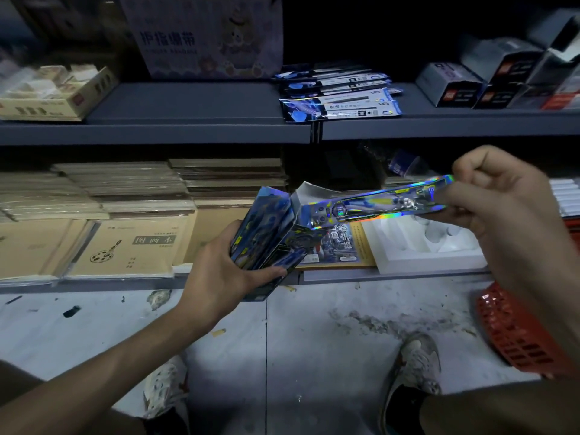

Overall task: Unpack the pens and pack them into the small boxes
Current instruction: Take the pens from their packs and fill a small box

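Note:
My left hand (pixel 219 271) grips a small blue printed box (pixel 266 233) with its top flap open, held tilted in front of the lower shelf. My right hand (pixel 502 208) pinches one end of a long holographic pen pack (pixel 373 207). The pack's other end reaches the box's open mouth. Several more flat pen packs (pixel 340 92) lie stacked on the upper shelf, behind and above my hands.
Grey and black small boxes (pixel 489 80) stand at the upper shelf's right. A cardboard tray (pixel 53 95) sits at its left. Notebook stacks (pixel 125 221) and a white foam tray (pixel 430 249) fill the lower shelf. A red basket (pixel 514 334) stands on the floor at right.

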The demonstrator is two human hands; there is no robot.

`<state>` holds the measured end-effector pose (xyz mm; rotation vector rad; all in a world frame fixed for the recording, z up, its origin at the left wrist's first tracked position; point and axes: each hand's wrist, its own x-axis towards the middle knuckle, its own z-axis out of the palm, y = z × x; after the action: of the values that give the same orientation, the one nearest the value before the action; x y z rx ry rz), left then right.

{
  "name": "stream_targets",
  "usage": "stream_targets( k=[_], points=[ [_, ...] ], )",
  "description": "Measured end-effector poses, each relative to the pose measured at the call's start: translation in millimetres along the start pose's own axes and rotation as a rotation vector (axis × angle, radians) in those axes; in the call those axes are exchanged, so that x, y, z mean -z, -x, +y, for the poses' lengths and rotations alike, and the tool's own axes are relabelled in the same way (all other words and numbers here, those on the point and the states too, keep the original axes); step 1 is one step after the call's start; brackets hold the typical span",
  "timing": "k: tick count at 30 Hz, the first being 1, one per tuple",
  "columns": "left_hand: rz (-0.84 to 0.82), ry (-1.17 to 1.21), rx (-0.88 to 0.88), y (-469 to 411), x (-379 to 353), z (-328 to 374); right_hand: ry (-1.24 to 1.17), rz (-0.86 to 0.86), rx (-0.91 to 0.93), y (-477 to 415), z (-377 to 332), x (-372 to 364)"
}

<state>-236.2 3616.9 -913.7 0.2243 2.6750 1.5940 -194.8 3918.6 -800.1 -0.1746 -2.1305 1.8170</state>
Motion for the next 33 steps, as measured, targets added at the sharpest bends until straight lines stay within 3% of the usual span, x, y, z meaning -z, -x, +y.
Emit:
stream_targets(
  k=[7,17,22,30,33],
  points=[
    [-0.001,-0.095,-0.057,0,4,2,0.049,-0.065,0.089,0,-10,1],
    [-0.073,-0.254,-0.123,3,3,2,0.092,-0.082,0.077,3,-11,3],
    [-0.101,-0.233,-0.112,3,1,1,0.092,-0.07,0.071,3,-11,4],
    [-0.106,-0.115,-0.07,6,-8,11,0.177,-0.304,-0.055,22,6,-29],
    [-0.099,-0.054,-0.051,5,-10,15,0.251,-0.272,-0.052,23,8,-32]
  ],
)
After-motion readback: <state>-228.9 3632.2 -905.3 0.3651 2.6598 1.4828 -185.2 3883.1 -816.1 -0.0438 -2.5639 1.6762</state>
